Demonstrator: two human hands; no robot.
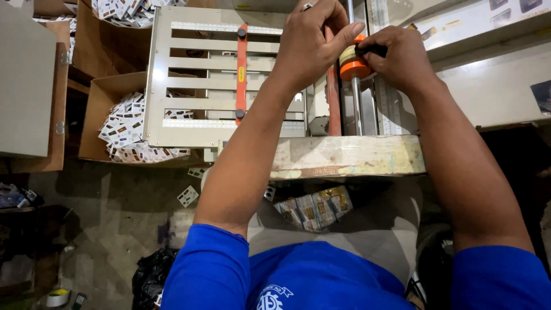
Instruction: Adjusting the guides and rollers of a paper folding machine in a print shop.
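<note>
An orange roller collar (351, 70) sits on a shiny metal shaft (357, 109) of a grey machine. My left hand (313, 43) wraps over the top of the collar, thumb pressed against its upper edge. My right hand (396, 57) grips a small dark tool at the collar's right side; most of the tool is hidden in my fist. Both forearms reach forward over a worn wooden ledge (344, 155).
A slatted grey metal tray (189, 86) with an orange sliding bar (241, 74) lies left of the shaft. Cardboard boxes of small printed cards (123, 129) stand at far left. Loose cards (188, 196), a black bag (150, 275) and a tape roll (57, 297) are on the floor.
</note>
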